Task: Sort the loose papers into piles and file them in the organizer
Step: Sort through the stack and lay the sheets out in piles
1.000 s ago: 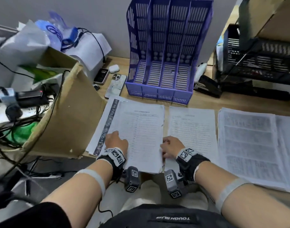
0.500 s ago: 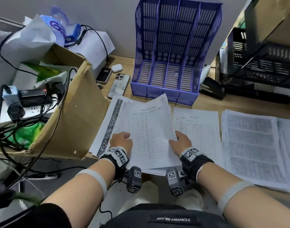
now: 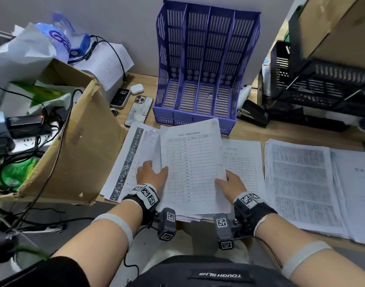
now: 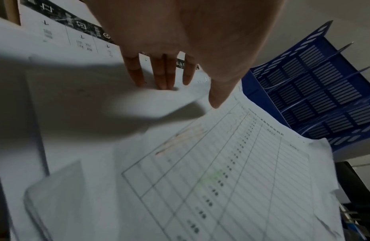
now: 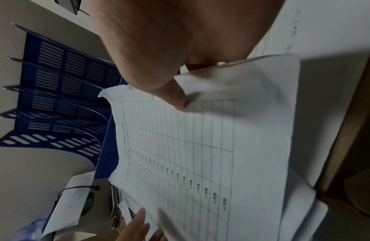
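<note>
A purple four-slot organizer (image 3: pixel 206 65) stands with bare slots at the back of the desk. I hold a sheaf of table-printed sheets (image 3: pixel 192 162) lifted off the left pile (image 3: pixel 131 158), its far edge close to the organizer's front. My left hand (image 3: pixel 150 175) pinches its left edge, thumb on top, fingertips tucked under. My right hand (image 3: pixel 229 183) grips the right edge, thumb (image 5: pixel 175 97) on top and fingers beneath. A second pile (image 3: pixel 243 160) lies in the middle and a thick printed pile (image 3: pixel 301 183) at the right. The organizer (image 4: pixel 316 91) (image 5: pixel 62 91) shows beyond the sheaf (image 4: pixel 231 171) (image 5: pixel 210 146).
An open cardboard box (image 3: pixel 84 146) with cables crowds the left. Two phones (image 3: pixel 139 110) (image 3: pixel 120 98) and an earbud case (image 3: pixel 137 89) lie left of the organizer. A black stapler (image 3: pixel 254 112) sits to its right. Black trays (image 3: pixel 322 79) stand at the back right.
The sheaf lay flat on the left pile a second ago. Both hands have since raised it and slid forward, and its far end now tilts right, toward the organizer.
</note>
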Action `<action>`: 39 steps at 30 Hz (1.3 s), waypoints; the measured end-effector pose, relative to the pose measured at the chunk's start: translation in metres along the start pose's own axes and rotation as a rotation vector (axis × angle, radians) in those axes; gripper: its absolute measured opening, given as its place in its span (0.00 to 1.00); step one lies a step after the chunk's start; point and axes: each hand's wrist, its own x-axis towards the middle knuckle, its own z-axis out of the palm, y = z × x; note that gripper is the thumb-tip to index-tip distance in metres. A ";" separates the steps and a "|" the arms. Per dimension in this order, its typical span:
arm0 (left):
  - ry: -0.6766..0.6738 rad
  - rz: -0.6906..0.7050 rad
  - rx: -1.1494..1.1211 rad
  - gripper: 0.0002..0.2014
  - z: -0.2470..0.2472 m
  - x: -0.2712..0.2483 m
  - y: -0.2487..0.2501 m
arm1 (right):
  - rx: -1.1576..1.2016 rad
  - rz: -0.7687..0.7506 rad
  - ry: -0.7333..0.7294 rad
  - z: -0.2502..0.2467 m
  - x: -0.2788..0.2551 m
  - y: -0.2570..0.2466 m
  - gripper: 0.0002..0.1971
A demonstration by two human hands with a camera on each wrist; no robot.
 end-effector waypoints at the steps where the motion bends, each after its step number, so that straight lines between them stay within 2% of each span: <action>1: -0.029 -0.010 -0.014 0.37 -0.001 0.001 0.001 | -0.003 0.003 -0.011 0.001 0.000 0.000 0.16; 5: -0.182 -0.086 -0.035 0.37 -0.005 0.004 0.004 | -0.048 -0.001 -0.079 0.010 0.001 0.001 0.18; 8: -0.231 -0.030 0.009 0.28 -0.008 0.003 -0.004 | -0.038 -0.002 -0.052 0.018 0.000 0.002 0.23; 11: -0.209 0.016 0.031 0.19 -0.013 0.000 -0.008 | -0.035 -0.039 0.002 0.020 -0.003 0.000 0.35; 13: -0.229 0.009 -0.005 0.21 -0.013 0.000 -0.005 | -0.016 -0.057 -0.001 0.016 -0.005 -0.003 0.42; 15: -0.260 -0.059 -0.119 0.27 -0.012 -0.002 0.003 | 0.021 -0.065 0.012 0.009 -0.009 -0.007 0.45; 17: -0.256 -0.092 -0.187 0.33 -0.010 -0.005 0.012 | 0.076 -0.089 0.026 -0.001 -0.014 -0.011 0.43; 21: -0.243 -0.033 -0.108 0.42 0.001 -0.012 0.030 | 0.157 -0.151 0.037 -0.029 -0.026 -0.016 0.27; 23: -0.308 -0.008 -0.134 0.38 0.008 -0.020 0.045 | 0.222 -0.146 0.068 -0.044 -0.031 -0.014 0.26; 26: -0.424 0.093 -0.130 0.25 0.023 -0.036 0.071 | 0.273 -0.122 0.109 -0.070 -0.034 -0.004 0.24; 29: -0.532 0.166 -0.099 0.17 0.048 -0.055 0.094 | 0.233 -0.073 0.167 -0.097 -0.036 0.011 0.22; 34: -0.620 0.222 -0.133 0.18 0.114 -0.083 0.128 | 0.022 0.064 0.232 -0.148 -0.036 0.063 0.20; 39: -0.704 0.199 -0.185 0.23 0.196 -0.093 0.145 | -0.011 0.138 0.457 -0.208 -0.051 0.098 0.19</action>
